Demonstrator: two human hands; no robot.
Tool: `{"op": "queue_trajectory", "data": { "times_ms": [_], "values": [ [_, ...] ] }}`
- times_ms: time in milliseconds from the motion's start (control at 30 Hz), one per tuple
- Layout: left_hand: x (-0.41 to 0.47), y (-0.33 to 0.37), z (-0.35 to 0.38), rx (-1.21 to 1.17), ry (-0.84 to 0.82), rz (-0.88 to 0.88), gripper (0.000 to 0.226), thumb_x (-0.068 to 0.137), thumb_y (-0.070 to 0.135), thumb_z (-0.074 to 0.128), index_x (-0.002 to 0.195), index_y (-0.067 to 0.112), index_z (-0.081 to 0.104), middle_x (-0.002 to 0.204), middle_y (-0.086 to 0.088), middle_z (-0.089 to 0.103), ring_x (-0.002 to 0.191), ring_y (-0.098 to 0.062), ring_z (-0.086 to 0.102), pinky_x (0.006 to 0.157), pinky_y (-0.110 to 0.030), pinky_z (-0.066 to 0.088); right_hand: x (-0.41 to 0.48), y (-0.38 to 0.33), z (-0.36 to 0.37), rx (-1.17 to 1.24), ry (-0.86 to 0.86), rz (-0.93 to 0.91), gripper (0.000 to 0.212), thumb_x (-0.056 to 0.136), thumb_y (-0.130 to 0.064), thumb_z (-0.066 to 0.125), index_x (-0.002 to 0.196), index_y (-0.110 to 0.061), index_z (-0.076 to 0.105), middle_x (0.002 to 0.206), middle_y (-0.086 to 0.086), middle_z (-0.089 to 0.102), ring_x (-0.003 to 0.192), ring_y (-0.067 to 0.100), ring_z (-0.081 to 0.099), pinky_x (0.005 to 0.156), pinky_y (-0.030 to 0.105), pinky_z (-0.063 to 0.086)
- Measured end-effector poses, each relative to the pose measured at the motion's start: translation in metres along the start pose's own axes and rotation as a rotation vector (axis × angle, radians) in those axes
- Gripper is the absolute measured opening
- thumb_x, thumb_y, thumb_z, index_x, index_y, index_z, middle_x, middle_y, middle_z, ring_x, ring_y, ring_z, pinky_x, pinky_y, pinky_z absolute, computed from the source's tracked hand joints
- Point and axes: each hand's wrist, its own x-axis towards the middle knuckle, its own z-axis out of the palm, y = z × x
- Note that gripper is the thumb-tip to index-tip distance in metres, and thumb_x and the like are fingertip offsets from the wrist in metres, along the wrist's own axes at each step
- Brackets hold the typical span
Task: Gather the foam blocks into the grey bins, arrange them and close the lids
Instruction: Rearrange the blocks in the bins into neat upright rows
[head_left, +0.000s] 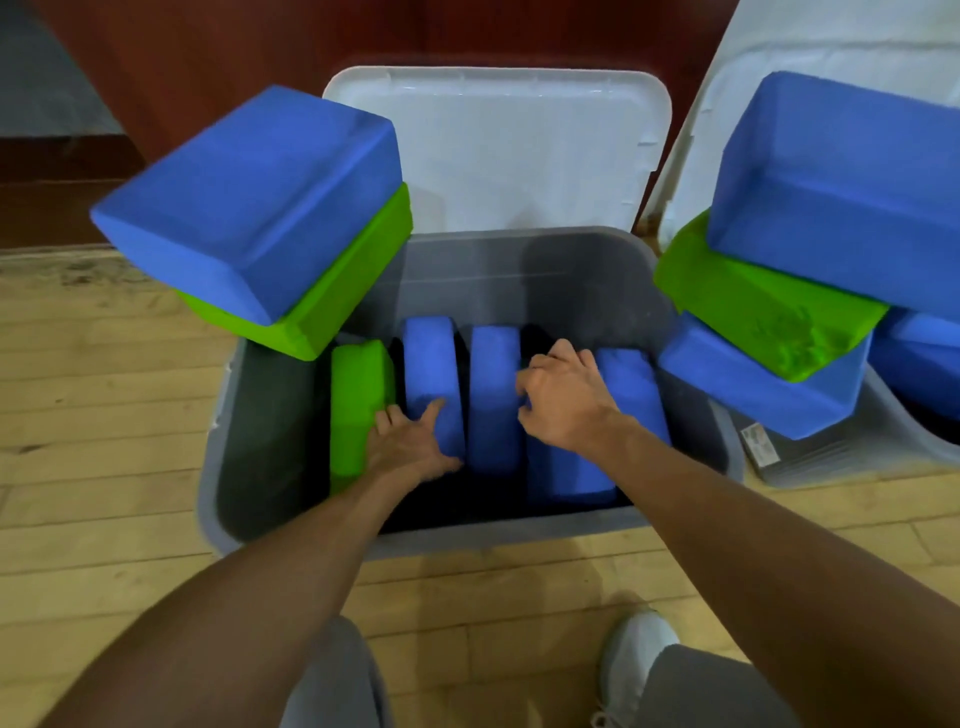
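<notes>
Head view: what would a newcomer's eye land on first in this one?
The open grey bin at centre, with one green block and three blue blocks standing on edge inside, and the left hand and right hand reaching in among them. Next, the bright blue-on-green stack perched at the bin's left rim, and a taller stack at the right.
</notes>
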Motion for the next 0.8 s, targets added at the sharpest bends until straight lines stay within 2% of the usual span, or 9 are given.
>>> {"op": "queue_trajectory", "data": {
  "times_ms": [200, 333, 500, 567, 667, 733, 800],
  "values": [
    [0.002, 0.013, 0.004, -0.044, -0.003, 0.04, 0.094, 0.075, 0.053, 0.069, 0.149, 0.029, 0.014, 0.132, -0.024, 0.035, 0.125, -0.038, 0.03, 0.099, -0.038, 0.035, 0.001, 0.002, -0.004, 0.065, -0.06, 0.007, 0.028, 0.09, -0.032, 0.053, 0.114, -0.023, 0.065, 0.116, -0.003, 0.059, 0.117, 0.023, 0.037, 0.101, 0.039, 0.031],
    [0.0, 0.011, 0.003, -0.042, 0.072, 0.065, 0.092, 0.074, 0.059, 0.066, 0.148, 0.03, 0.02, 0.128, -0.023, 0.039, 0.117, -0.038, 0.038, 0.095, -0.038, 0.037, -0.005, 0.008, -0.002, 0.071, -0.047, -0.006, 0.028, 0.088, -0.03, 0.055, 0.113, -0.024, 0.066, 0.117, -0.005, 0.058, 0.117, 0.021, 0.037, 0.097, 0.038, 0.031],
    [-0.011, 0.01, -0.021, -0.305, 0.089, 0.052, 0.082, 0.073, 0.053, 0.069, 0.145, 0.037, 0.032, 0.129, -0.016, 0.031, 0.112, -0.04, 0.051, 0.096, -0.038, 0.044, 0.003, -0.003, -0.009, 0.082, -0.067, 0.037, 0.026, 0.088, -0.024, 0.053, 0.11, -0.018, 0.065, 0.109, 0.001, 0.061, 0.11, 0.024, 0.043, 0.096, 0.039, 0.03],
    [-0.014, 0.007, -0.041, -0.405, 0.069, 0.029, 0.072, 0.078, 0.052, 0.064, 0.143, 0.037, 0.038, 0.136, -0.015, 0.03, 0.116, -0.037, 0.052, 0.099, -0.035, 0.041, 0.009, -0.01, -0.012, 0.131, -0.074, 0.036, 0.027, 0.089, -0.021, 0.052, 0.113, -0.016, 0.063, 0.112, 0.005, 0.06, 0.111, 0.025, 0.048, 0.099, 0.038, 0.032],
    [-0.011, -0.007, -0.071, -0.446, 0.01, 0.028, 0.064, 0.079, 0.059, 0.055, 0.138, 0.036, 0.047, 0.149, -0.008, 0.037, 0.134, -0.027, 0.04, 0.107, -0.029, 0.034, 0.013, -0.02, -0.01, 0.299, -0.184, 0.031, 0.031, 0.089, -0.017, 0.052, 0.119, -0.01, 0.058, 0.12, 0.011, 0.059, 0.11, 0.03, 0.055, 0.095, 0.04, 0.046],
    [-0.011, -0.018, -0.083, -0.43, -0.012, 0.053, 0.058, 0.082, 0.058, 0.053, 0.135, 0.034, 0.053, 0.146, 0.0, 0.046, 0.133, -0.022, 0.043, 0.102, -0.026, 0.036, 0.012, -0.024, -0.01, 0.333, -0.254, 0.019, 0.033, 0.089, -0.016, 0.053, 0.121, -0.009, 0.058, 0.123, 0.013, 0.058, 0.111, 0.031, 0.056, 0.093, 0.04, 0.049],
    [-0.012, -0.021, -0.087, -0.433, -0.069, 0.068, 0.05, 0.087, 0.054, 0.05, 0.132, 0.033, 0.056, 0.14, 0.004, 0.053, 0.123, -0.021, 0.052, 0.089, -0.025, 0.045, 0.011, -0.023, -0.008, 0.308, -0.286, 0.032, 0.031, 0.089, -0.013, 0.053, 0.117, -0.006, 0.061, 0.122, 0.015, 0.059, 0.111, 0.031, 0.056, 0.093, 0.039, 0.048]
  ]
}}
